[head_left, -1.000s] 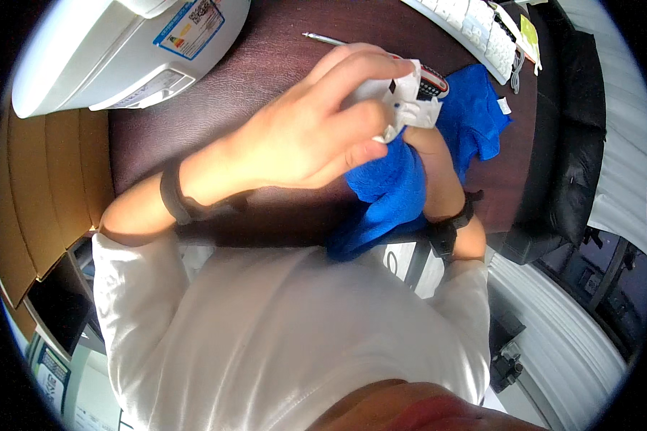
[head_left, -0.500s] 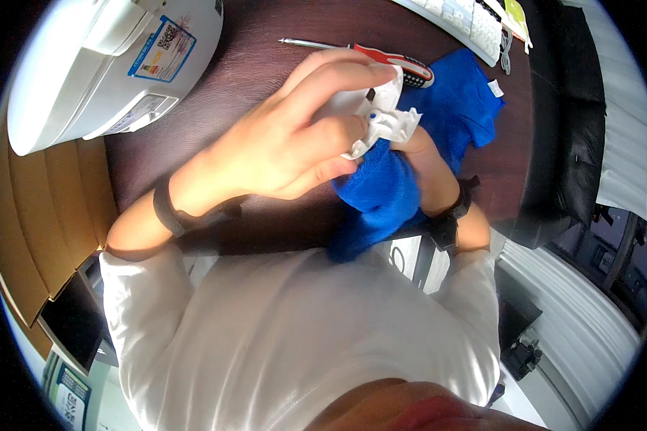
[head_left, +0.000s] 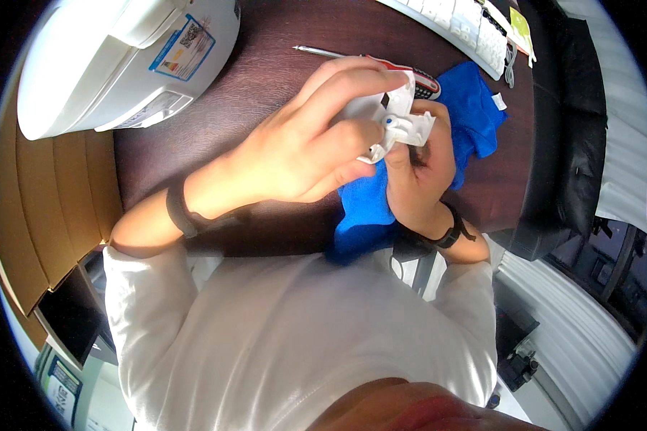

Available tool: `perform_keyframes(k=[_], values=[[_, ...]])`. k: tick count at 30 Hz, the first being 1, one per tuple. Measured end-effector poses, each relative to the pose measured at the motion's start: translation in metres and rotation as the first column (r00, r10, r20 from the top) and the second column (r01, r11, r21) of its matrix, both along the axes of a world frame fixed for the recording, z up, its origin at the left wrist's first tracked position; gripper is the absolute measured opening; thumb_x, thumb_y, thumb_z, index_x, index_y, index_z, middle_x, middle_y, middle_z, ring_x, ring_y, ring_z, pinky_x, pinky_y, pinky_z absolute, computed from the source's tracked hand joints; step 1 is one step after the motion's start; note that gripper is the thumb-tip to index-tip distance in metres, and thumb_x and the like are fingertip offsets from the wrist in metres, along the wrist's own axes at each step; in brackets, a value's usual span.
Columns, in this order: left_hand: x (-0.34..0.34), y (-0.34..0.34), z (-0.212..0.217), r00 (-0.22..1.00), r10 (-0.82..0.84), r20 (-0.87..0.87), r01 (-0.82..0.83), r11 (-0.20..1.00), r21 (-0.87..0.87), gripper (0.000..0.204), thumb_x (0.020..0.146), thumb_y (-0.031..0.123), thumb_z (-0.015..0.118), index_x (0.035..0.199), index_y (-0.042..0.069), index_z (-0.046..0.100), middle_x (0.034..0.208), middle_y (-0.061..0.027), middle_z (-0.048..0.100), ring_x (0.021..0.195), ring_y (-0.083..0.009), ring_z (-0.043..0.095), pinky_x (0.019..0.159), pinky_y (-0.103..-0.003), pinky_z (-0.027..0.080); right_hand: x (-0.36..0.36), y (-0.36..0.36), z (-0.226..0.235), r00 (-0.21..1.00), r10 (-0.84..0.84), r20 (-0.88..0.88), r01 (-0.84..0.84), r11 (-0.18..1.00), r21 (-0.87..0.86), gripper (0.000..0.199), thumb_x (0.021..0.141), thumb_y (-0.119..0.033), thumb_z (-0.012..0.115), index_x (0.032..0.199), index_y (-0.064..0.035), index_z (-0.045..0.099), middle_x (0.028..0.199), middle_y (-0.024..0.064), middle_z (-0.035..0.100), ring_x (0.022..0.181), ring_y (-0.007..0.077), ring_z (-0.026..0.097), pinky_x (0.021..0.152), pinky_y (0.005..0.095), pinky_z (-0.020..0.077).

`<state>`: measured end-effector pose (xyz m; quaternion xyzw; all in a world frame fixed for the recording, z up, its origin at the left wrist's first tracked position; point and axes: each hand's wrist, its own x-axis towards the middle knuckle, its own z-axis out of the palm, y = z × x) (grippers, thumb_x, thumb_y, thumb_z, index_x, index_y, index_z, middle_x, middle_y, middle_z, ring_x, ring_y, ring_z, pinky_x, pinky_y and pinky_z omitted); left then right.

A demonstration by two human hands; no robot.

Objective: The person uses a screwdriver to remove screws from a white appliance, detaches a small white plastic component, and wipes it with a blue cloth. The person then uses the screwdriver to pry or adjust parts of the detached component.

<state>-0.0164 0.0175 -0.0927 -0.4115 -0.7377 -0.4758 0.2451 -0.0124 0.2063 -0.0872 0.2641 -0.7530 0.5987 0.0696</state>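
White plastic part (head_left: pixel 404 131) is being held above the counter (head_left: pixel 266 79), with the left hand (head_left: pixel 316 129) gripping it between bent fingers and thumb. The right hand (head_left: pixel 424 172) is curling against its lower right edge; whether it is gripping, one cannot tell. Blue cloth (head_left: pixel 366 212) is lying under the right hand. Beyond, a screwdriver (head_left: pixel 425 87) is resting, and farther off a keyboard (head_left: pixel 461 30) is lying.
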Motion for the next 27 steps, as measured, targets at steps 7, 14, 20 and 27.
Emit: perform_keyframes(k=[7, 14, 20, 27], values=[[0.004, -0.002, 0.001, 1.000, 0.015, -0.013, -0.015, 1.000, -0.008, 0.035, 0.099, 0.041, 0.045, 0.107, 0.007, 0.047, 0.131, -0.0312, 0.045, 0.118, -0.0481, 0.048, 0.095, -0.056, 0.041, 0.003, 0.000, -0.002, 0.980, -0.001, -0.199, 0.016, 0.997, 0.071, 0.038, 0.076, -0.013, 0.077, 0.107, -0.0018, 0.058, 0.104, 0.0152, 0.061, 0.092, 0.0293, 0.060, 0.079, 0.0344, 0.0481], [0.004, 0.004, 0.002, 0.999, 0.032, -0.022, -0.031, 0.998, 0.049, 0.032, 0.089, 0.032, 0.061, 0.097, 0.001, 0.055, 0.132, -0.0240, 0.045, 0.117, -0.0456, 0.047, 0.097, -0.053, 0.042, 0.011, 0.002, -0.006, 0.996, -0.024, -0.083, 0.030, 0.997, 0.071, 0.033, 0.080, -0.010, 0.073, 0.109, -0.0007, 0.058, 0.104, 0.0151, 0.063, 0.088, 0.0307, 0.062, 0.079, 0.0359, 0.0493], [0.003, 0.001, 0.003, 0.999, 0.040, -0.017, -0.040, 0.999, 0.001, 0.035, 0.095, 0.038, 0.050, 0.102, 0.004, 0.050, 0.131, -0.0285, 0.046, 0.116, -0.0462, 0.049, 0.095, -0.054, 0.042, -0.001, 0.008, 0.002, 0.948, 0.035, -0.317, 0.022, 0.984, 0.175, 0.027, 0.082, -0.004, 0.067, 0.108, -0.0004, 0.059, 0.102, 0.0151, 0.062, 0.088, 0.0272, 0.061, 0.076, 0.0336, 0.0486], [0.000, 0.001, -0.001, 1.000, -0.007, 0.013, 0.007, 0.999, 0.053, 0.033, 0.092, 0.035, 0.059, 0.088, 0.002, 0.057, 0.134, -0.0219, 0.044, 0.118, -0.0430, 0.045, 0.096, -0.050, 0.042, -0.003, 0.007, 0.006, 0.987, 0.151, 0.048, -0.150, 0.989, -0.018, 0.022, 0.087, -0.004, 0.062, 0.109, 0.0002, 0.058, 0.100, 0.0109, 0.060, 0.089, 0.0182, 0.058, 0.080, 0.0296, 0.0458]])
